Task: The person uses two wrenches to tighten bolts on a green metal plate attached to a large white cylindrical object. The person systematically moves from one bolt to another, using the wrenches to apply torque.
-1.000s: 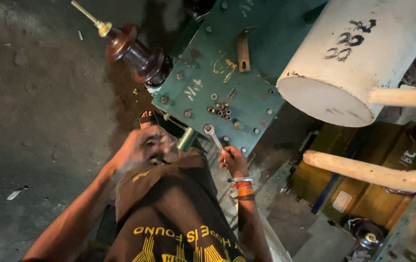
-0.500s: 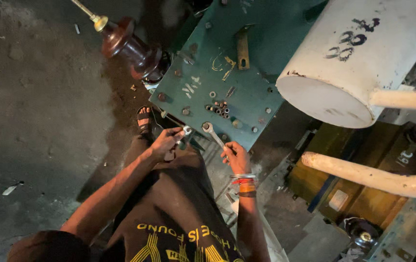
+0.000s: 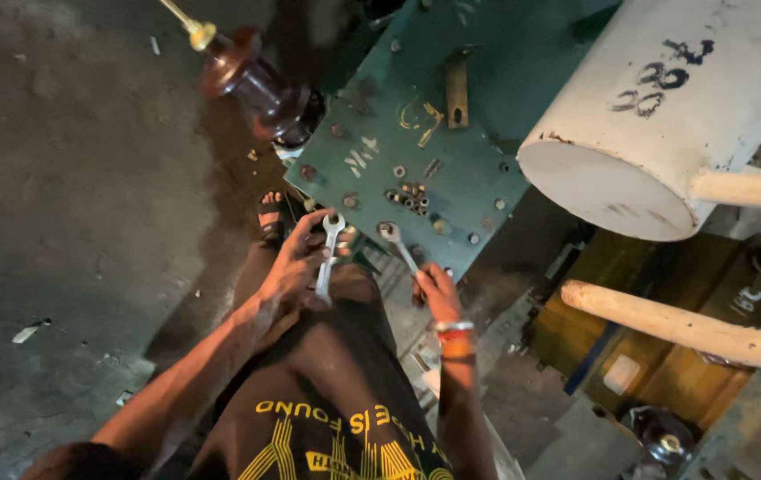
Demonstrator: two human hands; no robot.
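Note:
My left hand point(image 3: 296, 271) grips a silver spanner point(image 3: 328, 253) whose ring end sits on a bolt at the near edge of a green metal cover plate point(image 3: 416, 133). Just to the right, my right hand point(image 3: 438, 292), with bangles on the wrist, holds a second spanner point(image 3: 398, 247). Its ring end rests on another bolt at the same edge. A small heap of loose nuts and washers point(image 3: 409, 197) lies on the plate just beyond both tools.
A brown ribbed insulator point(image 3: 256, 84) with a brass tip sticks out of the plate's far left corner. A big white cylinder point(image 3: 665, 116) and cream pipes point(image 3: 691, 324) overhang on the right, above yellow casings point(image 3: 665, 373). A sandalled foot point(image 3: 271, 218) stands on the concrete floor point(image 3: 69, 222).
My left hand has come down from a blurred, raised position and set its spanner on the edge bolt. My right hand has stayed on its spanner. The view has shifted slightly.

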